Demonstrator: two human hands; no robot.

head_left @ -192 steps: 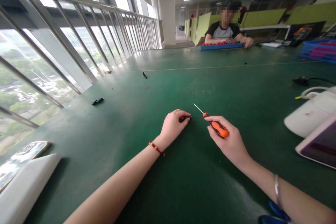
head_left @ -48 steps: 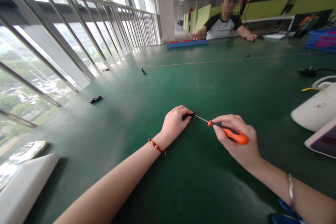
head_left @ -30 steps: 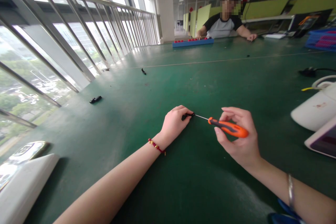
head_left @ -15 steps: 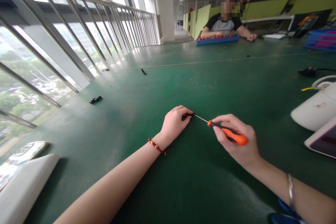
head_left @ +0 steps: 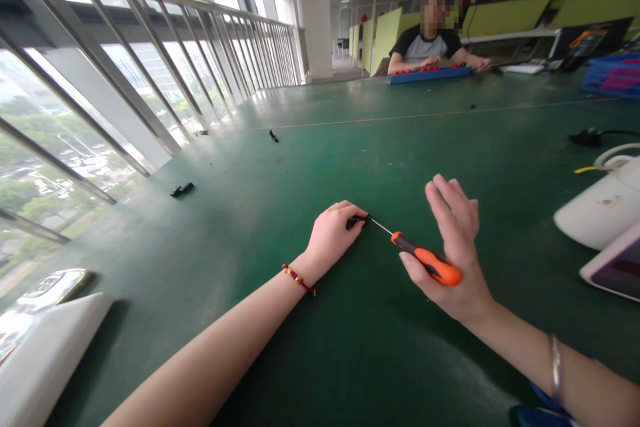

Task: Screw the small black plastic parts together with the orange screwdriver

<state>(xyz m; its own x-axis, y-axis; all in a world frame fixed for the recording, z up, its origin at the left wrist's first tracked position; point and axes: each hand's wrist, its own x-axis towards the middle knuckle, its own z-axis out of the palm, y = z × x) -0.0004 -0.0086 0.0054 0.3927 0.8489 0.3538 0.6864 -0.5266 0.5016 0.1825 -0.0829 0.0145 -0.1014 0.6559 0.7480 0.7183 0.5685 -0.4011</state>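
My left hand [head_left: 336, 230] rests on the green table [head_left: 320, 167], its fingers pinching a small black part [head_left: 356, 221]. The thin shaft of an orange and black screwdriver [head_left: 429, 259] reaches from the right to that part, its tip at the part's right end. My right hand [head_left: 453, 250] has its fingers spread upward and its thumb apart, with the screwdriver handle lying across the palm, not wrapped by the fingers.
Black pieces lie at the left [head_left: 182, 190] and further back [head_left: 273, 136]. A white box [head_left: 60, 353] is at lower left, a white device [head_left: 605, 207] at right. Across the table a person [head_left: 425, 47] sits behind a blue tray [head_left: 430, 75].
My right hand's fingers have opened off the screwdriver handle and stretched upward. The handle has shifted slightly left and down. The blue tray across the table has moved right.
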